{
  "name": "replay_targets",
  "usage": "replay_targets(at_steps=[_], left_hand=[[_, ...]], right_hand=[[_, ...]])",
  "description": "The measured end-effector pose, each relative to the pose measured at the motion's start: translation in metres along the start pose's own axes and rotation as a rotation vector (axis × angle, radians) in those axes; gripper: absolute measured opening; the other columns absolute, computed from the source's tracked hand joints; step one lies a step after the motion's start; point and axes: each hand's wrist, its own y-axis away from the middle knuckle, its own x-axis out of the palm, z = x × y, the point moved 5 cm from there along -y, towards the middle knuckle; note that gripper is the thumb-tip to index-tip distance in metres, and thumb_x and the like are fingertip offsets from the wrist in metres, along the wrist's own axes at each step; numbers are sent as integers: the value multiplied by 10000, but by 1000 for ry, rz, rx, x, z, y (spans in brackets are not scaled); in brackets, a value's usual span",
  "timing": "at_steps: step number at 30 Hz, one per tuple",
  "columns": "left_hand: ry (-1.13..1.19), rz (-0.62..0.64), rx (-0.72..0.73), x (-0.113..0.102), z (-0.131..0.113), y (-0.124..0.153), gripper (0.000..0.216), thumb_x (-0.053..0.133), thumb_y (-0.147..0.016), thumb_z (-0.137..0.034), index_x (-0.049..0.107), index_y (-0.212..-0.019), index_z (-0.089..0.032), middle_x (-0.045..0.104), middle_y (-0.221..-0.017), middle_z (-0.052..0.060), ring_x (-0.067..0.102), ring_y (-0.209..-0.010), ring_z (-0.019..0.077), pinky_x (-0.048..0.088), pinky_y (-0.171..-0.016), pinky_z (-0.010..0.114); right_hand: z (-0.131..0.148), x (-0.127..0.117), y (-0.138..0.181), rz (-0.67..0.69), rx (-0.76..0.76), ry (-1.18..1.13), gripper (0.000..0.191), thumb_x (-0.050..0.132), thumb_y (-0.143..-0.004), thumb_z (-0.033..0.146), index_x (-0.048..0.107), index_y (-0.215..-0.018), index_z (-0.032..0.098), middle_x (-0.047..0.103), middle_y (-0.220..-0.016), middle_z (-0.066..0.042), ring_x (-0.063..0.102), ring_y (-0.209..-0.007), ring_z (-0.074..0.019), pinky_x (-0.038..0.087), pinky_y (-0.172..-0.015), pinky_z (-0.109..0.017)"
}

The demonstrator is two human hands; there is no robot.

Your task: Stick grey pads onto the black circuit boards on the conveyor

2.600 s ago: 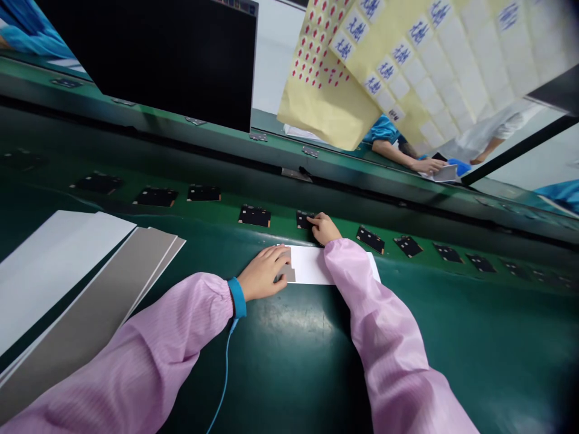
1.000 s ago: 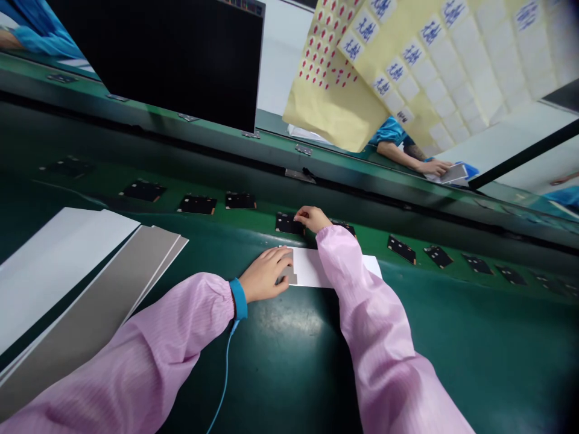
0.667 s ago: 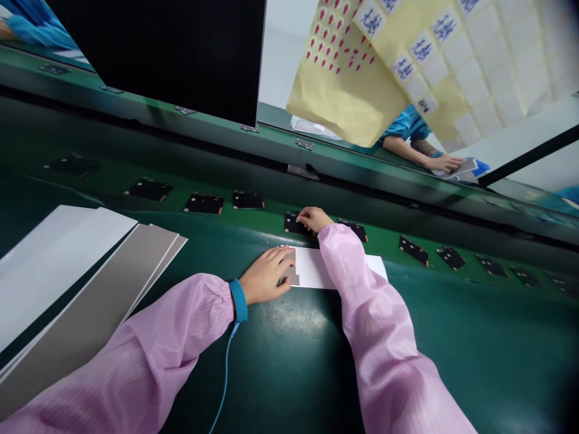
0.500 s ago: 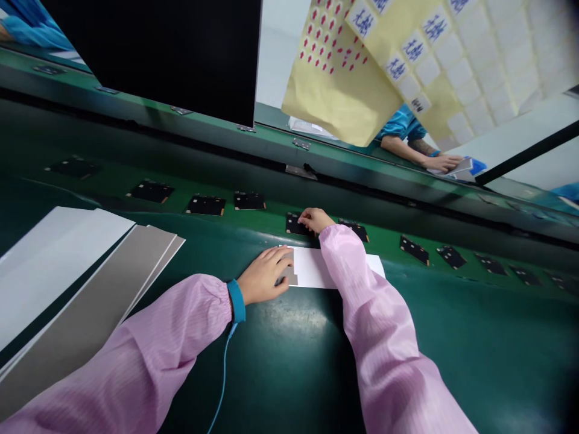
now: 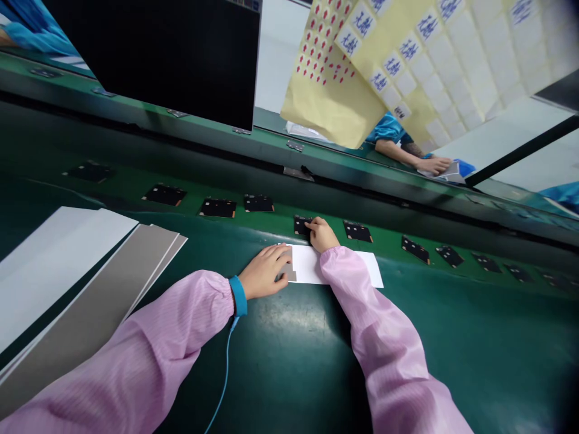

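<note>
My left hand (image 5: 266,271) lies palm down with fingers spread, over a small grey piece (image 5: 289,272) on the left end of a white strip (image 5: 310,265). Its teal wrist band has a thin blue cord running down. My right hand (image 5: 322,234) reaches past the strip to a black circuit board (image 5: 300,225) on the green belt. Its fingers are curled together, with the fingertips at the board's right part. What they pinch, if anything, is too small to see. The right forearm passes over part of the white strip.
More black boards, such as one at the left (image 5: 218,208) and one at the right (image 5: 357,231), lie along the green belt (image 5: 280,220). Grey and white sheets (image 5: 94,301) lie left. A dark screen (image 5: 181,54) and yellow sticker sheets (image 5: 335,108) hang above. A co-worker's hand (image 5: 434,164) is beyond.
Boards at the left on the belt have shifted to the right. My right hand has moved slightly right and nearer, its fingers still at the same board. My left hand stays almost in place.
</note>
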Motion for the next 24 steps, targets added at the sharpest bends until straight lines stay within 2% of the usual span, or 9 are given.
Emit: replay_targets(at_steps=[4, 6, 8, 10, 12, 15, 18, 24], left_hand=[[8, -5, 1, 0, 0, 1, 306, 520, -764, -186, 511, -1069, -189, 445, -1327, 92, 352, -1281, 259, 295, -1080, 432], [10, -9, -1, -1, 1, 1, 306, 518, -763, -186, 512, -1069, -191, 445, -1329, 92, 352, -1282, 260, 296, -1078, 435], [14, -12, -3, -1, 1, 2, 302, 518, -763, -185, 514, -1065, -190, 447, -1326, 92, 353, -1282, 259, 298, -1078, 431], [20, -16, -7, -2, 1, 2, 302, 523, -764, -185, 515, -1066, -189, 451, -1321, 91, 353, -1282, 257, 300, -1078, 426], [22, -21, -9, -1, 1, 2, 307, 529, -762, -186, 513, -1069, -188, 455, -1317, 89, 353, -1281, 257, 299, -1080, 424], [17, -27, -5, -1, 1, 1, 315, 533, -758, -181, 514, -1072, -182, 455, -1313, 92, 354, -1279, 257, 299, -1082, 416], [11, -27, -8, -1, 0, 1, 311, 536, -758, -180, 518, -1069, -178, 456, -1310, 93, 352, -1281, 254, 302, -1082, 409], [-6, -21, -7, 0, 0, 1, 307, 535, -763, -185, 523, -1070, -182, 458, -1309, 86, 359, -1277, 256, 307, -1084, 415]], right_hand=[[-4, -8, 3, 19, 34, -4, 376, 408, -748, 56, 671, -1000, 152, 567, -925, -112, 534, -893, -203, 464, -851, -324], [0, -20, 8, -26, 60, -35, 400, 405, -727, 48, 647, -1030, 147, 561, -950, -108, 537, -882, -202, 457, -862, -339], [13, -35, 21, -119, 67, -68, 374, 408, -734, 63, 623, -1028, 149, 554, -946, -104, 541, -842, -200, 459, -831, -348], [32, -42, 42, -150, 41, -126, 273, 427, -763, 100, 610, -957, 160, 552, -886, -90, 544, -775, -188, 465, -763, -330], [54, -38, 65, -38, -9, -223, 164, 455, -789, 139, 594, -871, 169, 548, -814, -65, 540, -702, -163, 463, -693, -296], [76, -24, 93, 139, -16, -313, 105, 491, -784, 138, 573, -840, 170, 550, -769, -40, 528, -649, -141, 453, -643, -272], [80, -18, 102, 165, 24, -304, 124, 501, -759, 96, 565, -834, 172, 553, -762, -32, 526, -650, -136, 443, -639, -267], [77, -16, 93, 230, 67, -308, 61, 539, -763, 113, 559, -763, 171, 562, -724, -23, 517, -625, -134, 425, -625, -264]])
